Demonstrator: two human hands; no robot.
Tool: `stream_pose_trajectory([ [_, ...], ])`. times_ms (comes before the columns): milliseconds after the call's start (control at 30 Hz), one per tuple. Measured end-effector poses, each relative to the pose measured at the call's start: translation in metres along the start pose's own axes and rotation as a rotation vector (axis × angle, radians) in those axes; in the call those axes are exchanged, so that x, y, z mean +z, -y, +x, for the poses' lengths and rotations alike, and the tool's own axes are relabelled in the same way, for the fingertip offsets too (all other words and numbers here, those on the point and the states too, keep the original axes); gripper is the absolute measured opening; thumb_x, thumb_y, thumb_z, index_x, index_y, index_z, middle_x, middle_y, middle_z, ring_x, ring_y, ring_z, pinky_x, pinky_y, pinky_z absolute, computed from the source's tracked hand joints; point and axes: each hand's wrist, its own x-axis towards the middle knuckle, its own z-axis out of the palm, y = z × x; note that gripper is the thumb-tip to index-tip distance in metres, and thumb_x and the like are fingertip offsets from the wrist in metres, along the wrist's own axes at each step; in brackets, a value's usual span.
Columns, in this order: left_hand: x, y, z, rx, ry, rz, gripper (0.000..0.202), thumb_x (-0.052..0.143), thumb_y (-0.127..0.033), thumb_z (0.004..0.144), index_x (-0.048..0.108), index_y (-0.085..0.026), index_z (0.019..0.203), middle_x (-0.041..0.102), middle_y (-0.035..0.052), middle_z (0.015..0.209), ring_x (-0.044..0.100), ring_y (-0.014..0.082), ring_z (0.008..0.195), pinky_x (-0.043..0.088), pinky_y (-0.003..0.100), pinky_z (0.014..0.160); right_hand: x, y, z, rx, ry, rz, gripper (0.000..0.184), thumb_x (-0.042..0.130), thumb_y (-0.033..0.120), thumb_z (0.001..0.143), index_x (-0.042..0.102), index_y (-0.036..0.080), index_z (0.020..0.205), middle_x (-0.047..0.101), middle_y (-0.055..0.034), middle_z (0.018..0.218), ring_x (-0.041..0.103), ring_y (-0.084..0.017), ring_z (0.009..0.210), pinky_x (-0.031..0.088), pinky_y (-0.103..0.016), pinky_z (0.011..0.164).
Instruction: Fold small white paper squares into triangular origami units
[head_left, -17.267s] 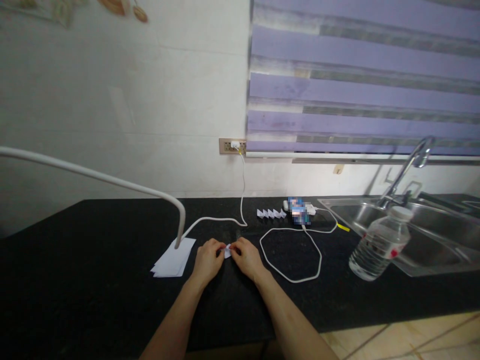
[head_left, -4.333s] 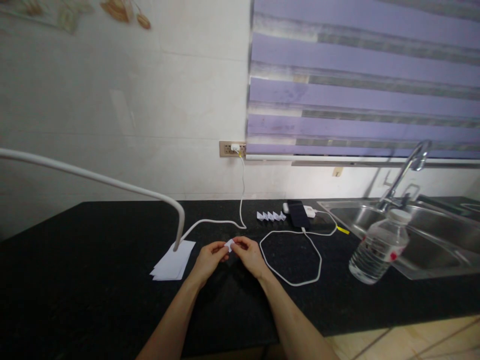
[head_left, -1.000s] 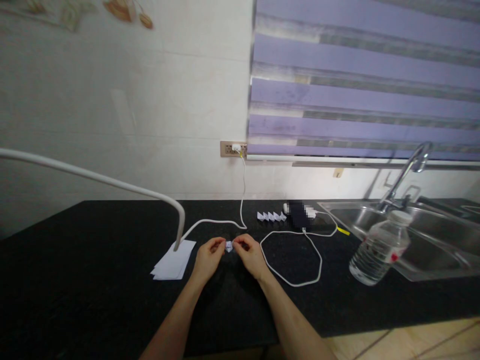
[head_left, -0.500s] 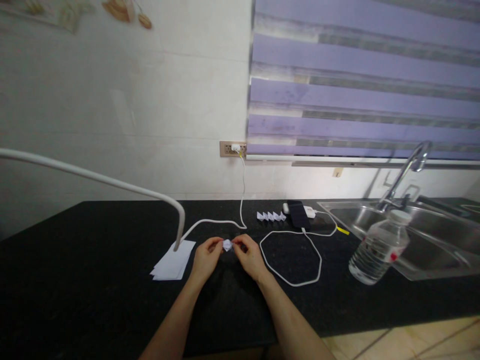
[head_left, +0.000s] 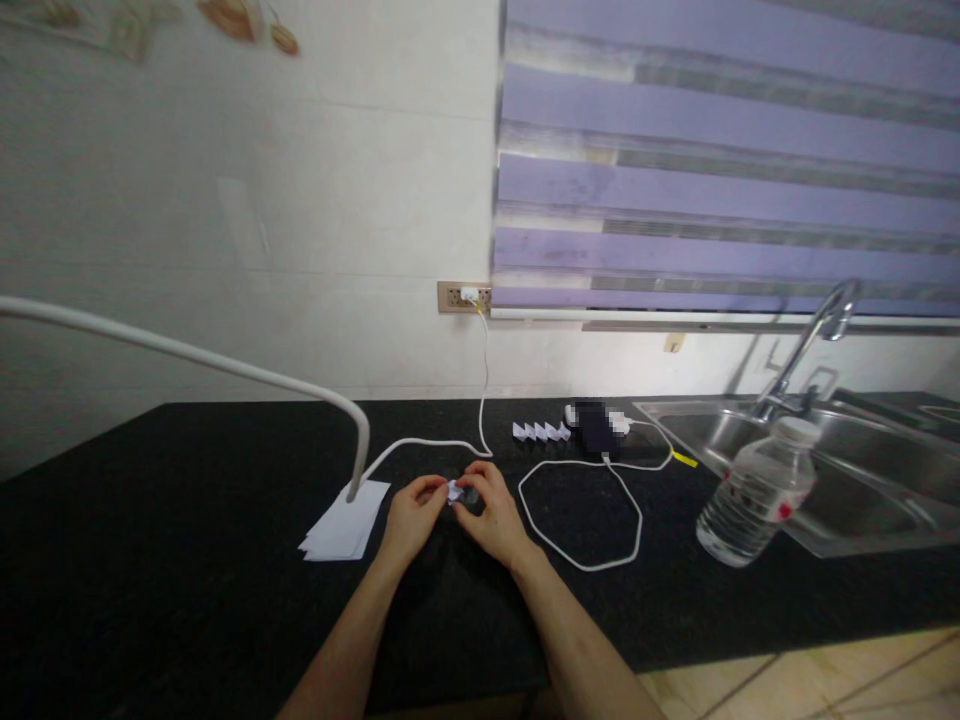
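The pale wall (head_left: 300,200) filled most of my feed, with the striped purple blind (head_left: 675,180) down at the right. Below ran the black counter (head_left: 187,600), the steel sink (head_left: 825,548) set into its right end and a clear bottle (head_left: 757,500) just beside that. Loose white sheets (head_left: 345,530) lay near the left hand (head_left: 411,515); the right hand (head_left: 495,520) was opposite. Beyond sat a dark phone (head_left: 596,432), then a row of small folded papers (head_left: 540,432). Smallest was the folded paper piece (head_left: 454,492) between both hands' fingertips. The left pinched its edge; the right, pinching too half a second earlier, had spread thumb and fingers around it, and I couldn't tell if they gripped. I judged it a change of hold, the folding unfinished.
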Motion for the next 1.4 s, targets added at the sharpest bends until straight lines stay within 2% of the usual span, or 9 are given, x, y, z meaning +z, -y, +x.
stream_pose_trajectory([
  [267,0.002,-0.007,-0.006,0.072,0.047,0.086,0.021,0.057,-0.033,0.067,0.063,-0.016,0.078,0.069,0.0036,0.075,0.064,0.0168,0.070,0.050,0.026,0.065,0.002,-0.005,-0.001,-0.010,0.024,-0.079,0.018,0.058,0.018,0.072,0.061,0.022,0.089,0.052,-0.0056,0.098,0.049,-0.018,0.093,0.044,-0.031,0.080],
  [633,0.005,-0.001,-0.007,0.209,0.054,0.128,0.017,0.059,-0.029,0.066,0.063,-0.016,0.076,0.064,0.0030,0.075,0.061,0.0142,0.066,0.049,0.026,0.064,0.003,-0.006,-0.001,-0.011,0.051,-0.151,0.015,0.050,0.018,0.080,0.064,0.021,0.086,0.056,-0.0059,0.088,0.050,-0.018,0.087,0.044,-0.030,0.075],
  [700,0.006,0.000,-0.005,0.162,0.045,0.079,0.022,0.060,-0.029,0.065,0.063,-0.015,0.081,0.064,0.0035,0.076,0.061,0.0143,0.067,0.050,0.026,0.065,0.004,-0.007,-0.001,-0.017,0.037,-0.157,0.016,0.049,0.018,0.081,0.064,0.021,0.085,0.056,-0.0059,0.088,0.050,-0.018,0.087,0.044,-0.030,0.076],
  [800,0.006,0.002,-0.002,-0.010,0.055,-0.046,0.033,0.062,-0.029,0.063,0.061,-0.013,0.092,0.066,0.0050,0.080,0.062,0.0149,0.070,0.050,0.027,0.068,0.004,-0.009,0.000,-0.012,-0.016,-0.162,0.017,0.047,0.018,0.082,0.064,0.020,0.083,0.056,-0.0063,0.086,0.050,-0.018,0.086,0.043,-0.031,0.077],
  [867,0.006,0.004,-0.001,-0.109,0.092,-0.114,0.032,0.062,-0.029,0.065,0.062,-0.012,0.092,0.067,0.0058,0.080,0.063,0.0151,0.070,0.050,0.027,0.068,0.004,-0.009,0.001,-0.012,-0.041,-0.162,0.017,0.047,0.018,0.082,0.064,0.019,0.083,0.056,-0.0064,0.086,0.050,-0.018,0.085,0.044,-0.030,0.076],
  [933,0.006,0.006,0.001,-0.147,0.138,-0.143,0.029,0.060,-0.030,0.067,0.064,-0.012,0.089,0.068,0.0061,0.077,0.063,0.0154,0.067,0.051,0.027,0.067,0.004,-0.008,0.001,-0.020,-0.043,-0.163,0.017,0.047,0.019,0.083,0.064,0.019,0.084,0.056,-0.0063,0.086,0.050,-0.017,0.084,0.044,-0.030,0.075],
  [1133,0.006,0.006,-0.002,-0.072,0.209,-0.145,0.027,0.059,-0.026,0.067,0.064,-0.013,0.090,0.069,0.0065,0.084,0.064,0.0162,0.073,0.050,0.027,0.071,0.006,-0.009,-0.001,-0.048,-0.003,-0.153,0.015,0.049,0.019,0.082,0.064,0.019,0.085,0.056,-0.0057,0.085,0.051,-0.017,0.084,0.044,-0.029,0.075],
  [1233,0.005,0.001,-0.005,-0.024,0.236,-0.105,0.028,0.060,-0.023,0.065,0.063,-0.014,0.091,0.069,0.0044,0.080,0.064,0.0157,0.073,0.049,0.026,0.070,0.006,-0.009,-0.001,-0.041,0.010,-0.149,0.015,0.049,0.019,0.081,0.063,0.019,0.086,0.056,-0.0056,0.087,0.051,-0.017,0.085,0.044,-0.029,0.076],
  [1400,0.005,0.001,-0.005,0.004,0.169,-0.005,0.021,0.059,-0.025,0.066,0.062,-0.014,0.083,0.068,0.0032,0.074,0.063,0.0152,0.067,0.048,0.025,0.064,0.006,-0.006,-0.001,-0.030,0.045,-0.147,0.016,0.048,0.019,0.082,0.064,0.020,0.085,0.057,-0.0051,0.087,0.051,-0.016,0.086,0.043,-0.028,0.077],
])
